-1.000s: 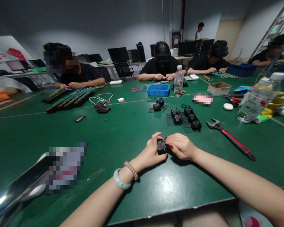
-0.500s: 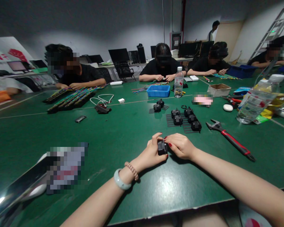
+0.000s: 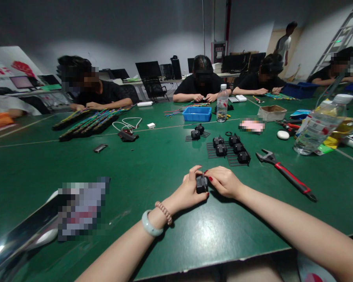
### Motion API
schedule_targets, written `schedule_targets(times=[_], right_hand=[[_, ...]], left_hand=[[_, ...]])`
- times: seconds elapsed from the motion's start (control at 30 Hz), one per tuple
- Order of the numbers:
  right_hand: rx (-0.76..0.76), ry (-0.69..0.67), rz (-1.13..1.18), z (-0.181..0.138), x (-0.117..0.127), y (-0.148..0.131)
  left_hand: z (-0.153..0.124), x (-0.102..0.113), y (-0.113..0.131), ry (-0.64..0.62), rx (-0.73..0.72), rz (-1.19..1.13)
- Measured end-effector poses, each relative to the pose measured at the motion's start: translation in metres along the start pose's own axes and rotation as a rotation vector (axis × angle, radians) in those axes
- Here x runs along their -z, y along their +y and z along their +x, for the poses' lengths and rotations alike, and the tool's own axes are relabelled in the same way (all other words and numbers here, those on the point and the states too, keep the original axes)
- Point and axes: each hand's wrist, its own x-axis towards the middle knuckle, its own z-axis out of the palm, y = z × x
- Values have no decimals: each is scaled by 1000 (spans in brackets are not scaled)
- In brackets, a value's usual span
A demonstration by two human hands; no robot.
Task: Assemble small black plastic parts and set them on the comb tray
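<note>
My left hand (image 3: pixel 188 188) grips a small black plastic fitting (image 3: pixel 200 185) just above the green table, thumb below and fingers over its top. Fingers of my right hand (image 3: pixel 226 182) are curled and pinch at the fitting's right side, where a thin edge stands up. The fingertips hide part of that side. Beyond my hands lie several similar black fittings (image 3: pixel 221 150) on flat slotted pieces, with two more (image 3: pixel 195 134) farther back. A loose black ring (image 3: pixel 228 133) lies near them. An adjustable wrench (image 3: pixel 291 176) with red and black handle rests to the right.
On the table (image 3: pixel 129 172) stand a blue bin (image 3: pixel 197 114), a water bottle (image 3: pixel 222 103) and a larger bottle (image 3: pixel 319 127) at right. A shiny object (image 3: pixel 26 223) lies front left. Co-workers sit across the table with bundles of coloured wires (image 3: pixel 91 125).
My hands and the fitting stay almost in the same place. In the background a walking person has moved to the right.
</note>
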Motion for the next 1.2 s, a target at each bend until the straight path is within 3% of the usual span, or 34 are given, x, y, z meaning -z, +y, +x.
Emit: schedule_targets(times=[1.2], right_hand=[[-126, -64, -54, 1, -11, 3]], left_hand=[[-2, 3, 1, -27, -15, 17]])
